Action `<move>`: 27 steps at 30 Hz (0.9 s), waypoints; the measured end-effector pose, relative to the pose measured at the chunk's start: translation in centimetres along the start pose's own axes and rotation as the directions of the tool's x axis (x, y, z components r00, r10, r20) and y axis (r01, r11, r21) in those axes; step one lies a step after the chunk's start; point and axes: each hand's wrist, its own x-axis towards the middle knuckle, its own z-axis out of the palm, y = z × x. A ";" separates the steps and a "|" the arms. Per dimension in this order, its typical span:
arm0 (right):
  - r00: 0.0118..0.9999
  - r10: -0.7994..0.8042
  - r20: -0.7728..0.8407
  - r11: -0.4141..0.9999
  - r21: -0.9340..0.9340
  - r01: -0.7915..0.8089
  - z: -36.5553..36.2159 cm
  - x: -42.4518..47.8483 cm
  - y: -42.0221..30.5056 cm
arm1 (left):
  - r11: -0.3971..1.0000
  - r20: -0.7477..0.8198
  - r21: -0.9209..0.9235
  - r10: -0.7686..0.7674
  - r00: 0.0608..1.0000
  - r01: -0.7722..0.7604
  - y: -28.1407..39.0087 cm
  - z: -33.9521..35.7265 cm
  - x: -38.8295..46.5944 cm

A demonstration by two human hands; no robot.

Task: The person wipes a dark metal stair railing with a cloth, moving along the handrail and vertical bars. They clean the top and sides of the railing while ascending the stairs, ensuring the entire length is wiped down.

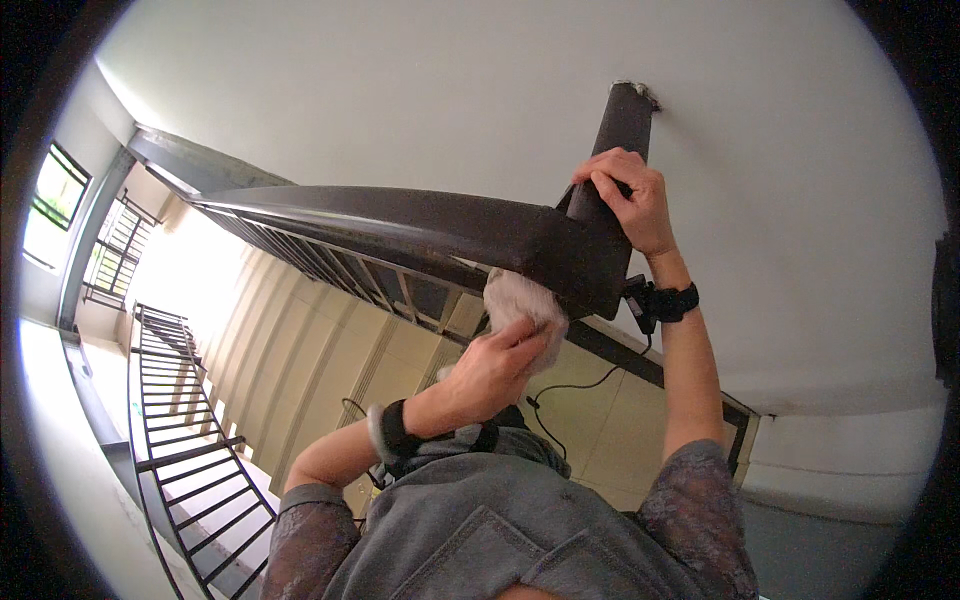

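A dark brown handrail [420,221] runs along the wall and ends in a thick corner block [581,251]. From that corner a short rail piece [622,120] reaches into the white wall. My right hand [637,195] is wrapped over this short piece, close to the corner. Bunched in my left hand [495,367] is a whitish cloth [521,300], slightly blurred. The cloth lies against or just under the lower side of the rail near the corner; the exact contact is hidden.
Beige stairs [315,330] descend at left, beside the rail's metal balusters [330,262]. Another black metal railing [187,427] stands farther left, below barred windows [56,199]. The white wall [787,225] bounds the right. A black cable [577,386] hangs from my right wrist across the tiled floor [615,420].
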 end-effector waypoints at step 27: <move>0.949 -0.316 0.021 0.933 -0.178 0.314 -0.5 -6.0 -5.4 | 0.870 -0.308 0.393 -0.179 0.934 0.296 0.6 -4.4 10.7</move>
